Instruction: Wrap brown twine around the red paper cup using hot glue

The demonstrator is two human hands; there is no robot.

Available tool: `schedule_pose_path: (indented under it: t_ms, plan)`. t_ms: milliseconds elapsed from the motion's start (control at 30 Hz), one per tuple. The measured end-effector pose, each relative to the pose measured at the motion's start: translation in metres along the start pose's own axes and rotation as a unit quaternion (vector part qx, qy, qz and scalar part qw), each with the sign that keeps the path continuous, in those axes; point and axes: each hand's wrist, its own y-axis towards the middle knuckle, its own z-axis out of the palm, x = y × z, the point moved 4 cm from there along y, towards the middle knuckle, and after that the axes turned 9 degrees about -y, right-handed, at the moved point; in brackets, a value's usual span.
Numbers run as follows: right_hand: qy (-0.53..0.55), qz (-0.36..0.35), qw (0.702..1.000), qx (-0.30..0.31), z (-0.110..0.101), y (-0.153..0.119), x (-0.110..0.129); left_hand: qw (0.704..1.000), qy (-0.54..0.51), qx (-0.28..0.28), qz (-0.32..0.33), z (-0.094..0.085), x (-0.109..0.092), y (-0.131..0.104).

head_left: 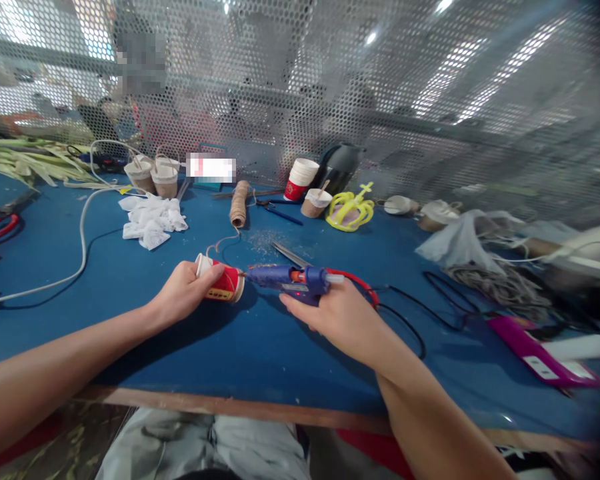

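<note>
A red and white paper cup (233, 285) lies on its side in my left hand (185, 288), whose fingers are wrapped round it. My right hand (337, 313) grips a blue glue gun (290, 280) with a clear glue stick at its back end. The gun's nozzle points left and is at the cup's base; whether they touch is too small to tell. A thin cord runs from the cup to a spool of twine (239, 204) standing behind it. Scissors (353, 277) with red handles lie partly hidden behind the glue gun.
Stacked cups (301, 179), a yellow crown-shaped piece (350, 212) and pliers (283, 212) are at the back. White crumpled cloth (153, 219) and a white cable (83, 233) lie left. Right are black cables, a plastic bag (473, 243) and a magenta packet (530, 350). Behind stands a perforated metal screen (260, 87).
</note>
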Motion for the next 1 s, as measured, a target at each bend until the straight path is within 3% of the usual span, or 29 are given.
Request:
schedule_pose_path:
  t_ms: [600, 800, 1000]
  plan:
    - [0.008, 0.035, 0.999, 0.03, 0.0042, 0.0037, -0.0017, 0.995, 0.08, 0.018, 0.063, 0.0013, -0.0022, -0.0072]
    - [0.049, 0.082, 0.993, 0.063, 0.0037, 0.004, -0.0026, 0.992, 0.101, 0.019, 0.073, 0.0018, -0.0023, -0.0074]
    - [0.075, 0.081, 0.992, 0.065, 0.0008, 0.0027, -0.0012, 0.993, 0.092, 0.017, 0.073, 0.0015, -0.002, -0.0076]
